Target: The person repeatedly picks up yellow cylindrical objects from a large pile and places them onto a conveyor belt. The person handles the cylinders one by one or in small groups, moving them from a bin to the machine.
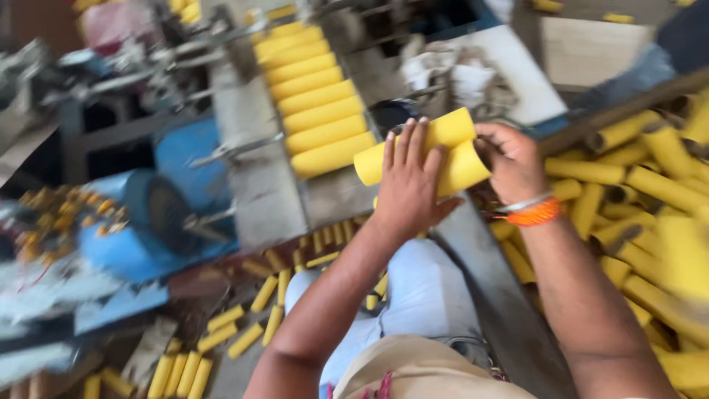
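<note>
- While pressed flat over two yellow tubes [443,151], left hand [408,185] open, fingers spread and pointing up and away, palm against the tubes' near side.
- Right hand [513,162] closed around the right-hand ends of the same two tubes, thumb side toward the left hand; orange band and thin metal bangle [533,210] on its wrist.
- Two tubes held side by side, stacked one above the other, tilted slightly up to the right, raised above the grey metal bench [473,258] and just in front of the machine.
- Row of like yellow tubes [310,92] lying parallel on the machine's slanted feed tray, just left of the held pair, not touching it.
- Large heap of long yellow tubes [635,192] to the right, behind and below the right forearm, lying at mixed angles.
- Short yellow cut pieces [244,332] scattered on the floor at lower left and along the bench edge.
- Blue machine housing [159,214] at left, blurred; details not readable.
- Crumpled pale cloth [450,74] on the machine top beyond the hands.
- Light trousers over a knee [421,288] below the hands.
</note>
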